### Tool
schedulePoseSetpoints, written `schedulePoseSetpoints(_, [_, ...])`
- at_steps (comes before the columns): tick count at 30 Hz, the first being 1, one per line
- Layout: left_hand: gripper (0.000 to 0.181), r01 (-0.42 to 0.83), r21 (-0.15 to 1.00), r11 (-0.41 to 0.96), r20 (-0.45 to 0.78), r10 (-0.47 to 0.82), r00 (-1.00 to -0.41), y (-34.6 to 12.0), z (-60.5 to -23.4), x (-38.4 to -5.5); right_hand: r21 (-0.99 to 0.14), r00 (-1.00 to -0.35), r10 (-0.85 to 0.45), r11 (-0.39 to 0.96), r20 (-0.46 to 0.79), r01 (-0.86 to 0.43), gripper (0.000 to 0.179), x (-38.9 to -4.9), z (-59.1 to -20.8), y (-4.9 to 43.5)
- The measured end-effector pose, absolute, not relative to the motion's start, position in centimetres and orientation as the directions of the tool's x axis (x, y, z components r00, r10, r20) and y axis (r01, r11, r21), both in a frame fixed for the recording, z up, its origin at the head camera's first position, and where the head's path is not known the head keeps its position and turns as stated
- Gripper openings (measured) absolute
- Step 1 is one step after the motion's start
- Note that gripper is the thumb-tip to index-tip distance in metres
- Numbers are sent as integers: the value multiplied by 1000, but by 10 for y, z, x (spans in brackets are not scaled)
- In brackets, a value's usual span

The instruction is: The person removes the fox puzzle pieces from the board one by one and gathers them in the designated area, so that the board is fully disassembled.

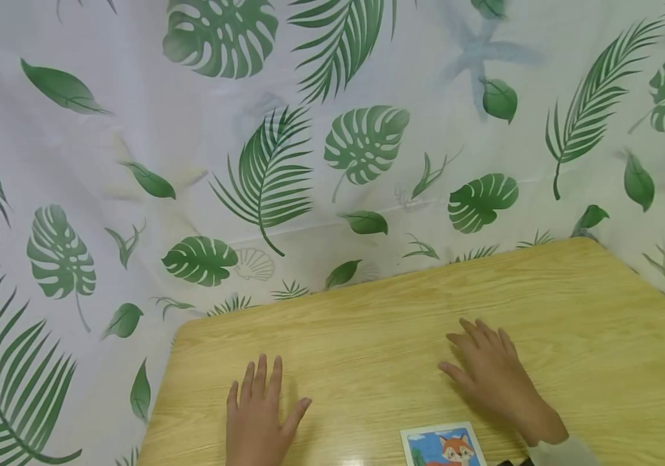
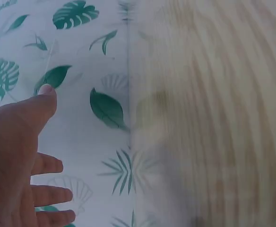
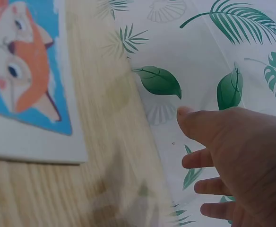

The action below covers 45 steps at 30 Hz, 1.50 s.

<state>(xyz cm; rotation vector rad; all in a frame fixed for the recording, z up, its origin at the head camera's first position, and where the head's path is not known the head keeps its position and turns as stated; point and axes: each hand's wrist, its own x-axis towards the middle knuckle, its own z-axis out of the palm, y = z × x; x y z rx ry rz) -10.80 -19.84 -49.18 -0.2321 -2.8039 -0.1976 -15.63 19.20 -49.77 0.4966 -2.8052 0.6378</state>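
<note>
My left hand (image 1: 258, 414) is over the left part of the wooden table (image 1: 356, 336), fingers straight and spread, thumb out to the side, holding nothing. On the right, my right hand (image 1: 495, 375) hovers over the tabletop with its fingers extended and nothing in them. A picture board (image 1: 446, 446) with a white border and an orange fox on blue lies between the hands, at the bottom edge of the head view, where its lower part is cut off. The right wrist view shows this fox picture (image 3: 24, 61) up close, left of the right hand (image 3: 242, 161).
A white curtain (image 1: 414, 213) printed with green leaves hangs behind the table and along its left side. The table's back edge (image 1: 391, 275) runs close against it. A light sleeve (image 1: 562, 453) covers the right forearm.
</note>
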Motion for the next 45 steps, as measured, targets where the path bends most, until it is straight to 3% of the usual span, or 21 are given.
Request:
schedulePoseSetpoints(7, [73, 362, 100, 927, 249, 329, -911, -160, -494, -108, -324, -871, -340, 829, 355, -456, 32, -143, -501, 190])
schedulePoseSetpoints(12, [75, 477, 107, 872, 144, 461, -875, -129, -494, -103, -353, -862, -380, 797, 336, -490, 27, -132, -503, 182])
schedulePoseSetpoints(17, [79, 565, 100, 819, 53, 562, -825, -102, -500, -98, -519, -828, -482, 649, 285, -557, 26, -122, -503, 171])
schedulePoseSetpoints(20, [83, 601, 69, 796, 5, 602, -798, -93, -507, -96, -659, -816, -545, 543, 194, -520, 29, -116, -504, 166])
schedulePoseSetpoints(24, [84, 612, 2, 791, -46, 612, -790, -84, -511, -93, -705, -817, -569, 540, 98, -460, 31, -108, -508, 164])
schedulePoseSetpoints(28, [81, 582, -44, 812, -103, 576, -811, -75, -511, -90, -702, -813, -576, 547, 80, -457, 32, -102, -511, 164])
schedulePoseSetpoints(38, [78, 593, 46, 804, -150, 592, -791, -69, -513, -87, -622, -734, -607, 457, 305, -636, 38, -98, -530, 167])
schedulePoseSetpoints(45, [79, 581, -4, 814, -148, 574, -806, -79, -515, -88, -718, -805, -576, 500, 141, -484, 31, -100, -521, 156])
